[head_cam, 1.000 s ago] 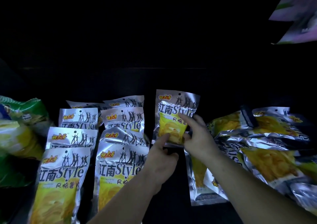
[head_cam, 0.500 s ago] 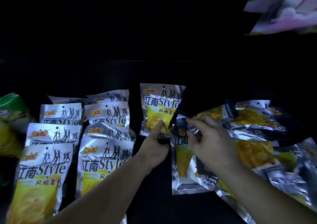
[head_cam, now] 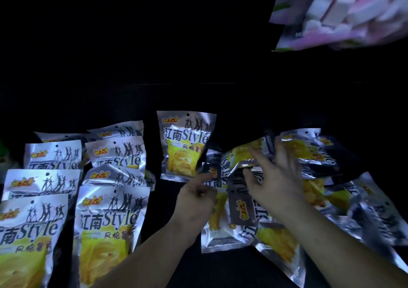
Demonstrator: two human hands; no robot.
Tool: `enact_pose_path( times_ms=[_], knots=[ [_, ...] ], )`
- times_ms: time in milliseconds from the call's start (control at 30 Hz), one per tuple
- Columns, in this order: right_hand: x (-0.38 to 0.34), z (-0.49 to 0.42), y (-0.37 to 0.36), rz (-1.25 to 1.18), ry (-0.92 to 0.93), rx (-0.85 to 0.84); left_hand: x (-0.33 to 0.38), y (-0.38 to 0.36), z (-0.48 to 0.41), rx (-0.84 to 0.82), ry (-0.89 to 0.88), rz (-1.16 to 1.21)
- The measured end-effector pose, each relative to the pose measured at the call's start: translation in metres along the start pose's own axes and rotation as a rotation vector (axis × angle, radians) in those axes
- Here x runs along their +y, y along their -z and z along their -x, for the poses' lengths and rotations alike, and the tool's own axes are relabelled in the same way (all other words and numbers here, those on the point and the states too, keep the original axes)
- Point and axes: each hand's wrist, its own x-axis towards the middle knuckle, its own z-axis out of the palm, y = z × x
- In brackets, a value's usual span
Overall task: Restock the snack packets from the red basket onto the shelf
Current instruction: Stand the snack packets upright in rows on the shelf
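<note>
A single head-worn wide-angle camera looked forward and steeply down from close range onto a dark shelf (head_cam: 220,265). Both forearms entered from the bottom edge, and the silver snack packets (head_cam: 106,228) filled the lower half. The upper half was near black. No second view existed.

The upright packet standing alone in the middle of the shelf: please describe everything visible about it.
The upright packet is shiny silver foil, with a small round hang hole at the top, an orange logo, dark dancing silhouettes, the words "Style" with Chinese characters, and a yellow chip picture below. It stands upright, facing the camera, apart from the neat rows on its left. Its right edge is in shadow beside the loose pile. Neither hand clearly touches it.
</note>
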Motion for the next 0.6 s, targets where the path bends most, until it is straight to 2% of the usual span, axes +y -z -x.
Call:
enact_pose_path(
  times_ms=[67, 167, 267, 367, 467, 600],
  knots=[
    [0.009, 0.004, 0.001, -0.047, 0.007, -0.081, 0.008, -0.016, 0.0, -0.084, 0.068, 0.106],
    [0.02, 0.009, 0.008, -0.148, 0.062, -0.069, 0.016, -0.031, -0.006, -0.12, 0.095, 0.12],
    [0.025, 0.016, 0.016, -0.259, 0.114, -0.072, 0.018, -0.042, -0.008, -0.023, -0.028, 0.0],
    [0.029, 0.028, 0.022, -0.271, 0.179, 0.017, 0.017, -0.055, 0.0, 0.085, -0.164, -0.194],
    [0.035, 0.043, 0.031, -0.304, 0.175, 0.124, 0.027, -0.069, 0.017, 0.026, -0.082, 0.038],
    [0.049, 0.066, 0.04, -0.318, 0.06, 0.089, 0.031, -0.085, 0.034, -0.122, 0.023, 0.196]
  ],
)
